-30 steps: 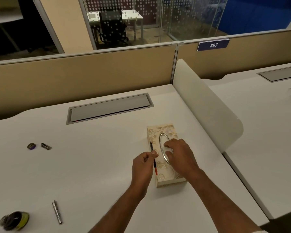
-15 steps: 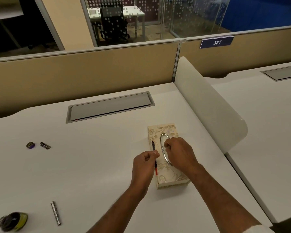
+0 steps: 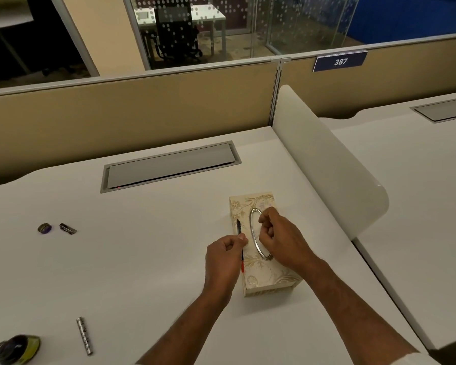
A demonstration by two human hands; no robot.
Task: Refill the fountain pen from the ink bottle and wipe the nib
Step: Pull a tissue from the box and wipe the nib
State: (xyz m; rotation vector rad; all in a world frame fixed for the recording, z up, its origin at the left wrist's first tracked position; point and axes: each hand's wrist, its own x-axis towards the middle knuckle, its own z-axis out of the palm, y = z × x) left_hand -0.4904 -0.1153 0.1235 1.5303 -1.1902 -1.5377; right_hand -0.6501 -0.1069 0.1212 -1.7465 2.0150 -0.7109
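1. The right hand [image 3: 282, 238] has lifted slightly, fingers curled over the tissue box [image 3: 263, 275] opening; any pinched tissue is indiscernible.
2. The left hand [image 3: 225, 255] pinches the pen [image 3: 239, 227] beside it.
3. The ink bottle [image 3: 15, 349] sits at the desk [image 3: 142, 259] edge, blurred.

We see the pen [image 3: 239, 234], thin and dark with a red stretch low on its body, pinched in the left hand [image 3: 225, 256] and lying lengthwise, tip pointing away from us, along the left edge of the tissue box [image 3: 266, 277]. The ink bottle [image 3: 15, 349], dark with a yellow-green label, sits far to the left of both hands, near us. The silver pen barrel [image 3: 84, 335] lies just right of the bottle. A small round cap [image 3: 44, 228] rests far left of the hands.
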